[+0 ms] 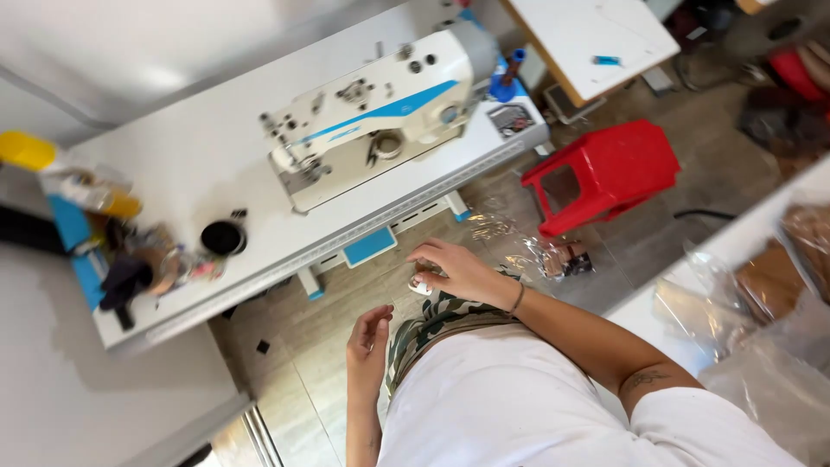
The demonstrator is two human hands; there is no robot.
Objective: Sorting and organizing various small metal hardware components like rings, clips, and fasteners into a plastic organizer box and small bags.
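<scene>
White and small, the little thing sits under my right hand, down in front of the sewing machine and lower than the bench edge. My right fingers curl over it and touch it, but I cannot tell if they grip it or just rest on it. My left hand is nearer to me than the sewing machine, with its fingers half open and holding nothing.

Camouflage cloth lies across my lap, just below the little thing. Crinkly clear plastic sits on the floor to the right of the sewing machine's bench, beside a red stool. A black cup stands on the bench to the left of the sewing machine.

I think the little thing could slip off and fall to the floor, because my hold on it looks light. It might land in the shiny plastic, where it would be hard to spot.
</scene>
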